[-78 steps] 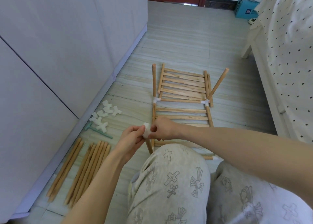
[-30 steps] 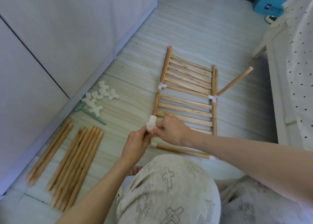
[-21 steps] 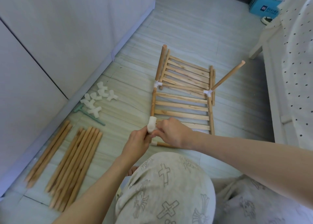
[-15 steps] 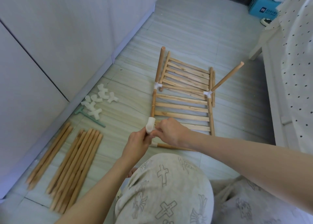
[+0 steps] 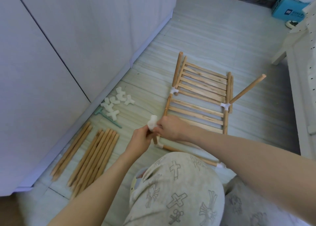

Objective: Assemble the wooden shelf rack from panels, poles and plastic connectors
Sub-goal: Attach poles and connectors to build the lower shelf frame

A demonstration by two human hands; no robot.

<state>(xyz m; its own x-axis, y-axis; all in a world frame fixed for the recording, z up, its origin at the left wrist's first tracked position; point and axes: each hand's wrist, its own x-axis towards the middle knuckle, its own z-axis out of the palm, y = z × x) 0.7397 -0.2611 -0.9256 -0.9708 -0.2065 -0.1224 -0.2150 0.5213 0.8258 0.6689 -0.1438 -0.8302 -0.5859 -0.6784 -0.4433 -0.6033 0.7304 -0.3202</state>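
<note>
A partly built wooden rack (image 5: 198, 104) lies flat on the floor, its slatted panels joined to poles by white connectors. One pole (image 5: 248, 90) sticks up at an angle from the right-side connector (image 5: 224, 105). At the rack's near left corner a short upright pole (image 5: 154, 139) carries a white plastic connector (image 5: 152, 122) on its top. My left hand (image 5: 141, 140) grips this pole just under the connector. My right hand (image 5: 171, 128) pinches the connector from the right.
Loose white connectors (image 5: 118, 101) and a green tool (image 5: 107, 117) lie by the cabinet base (image 5: 106, 92). Several spare poles (image 5: 92, 157) lie in rows at the left. A bed (image 5: 304, 72) stands at the right, a blue box (image 5: 289, 8) far back. My knees (image 5: 176, 191) fill the foreground.
The connector went from between my fingers onto the top of the upright corner pole. Both hands stay on it; over the last second they have hardly moved.
</note>
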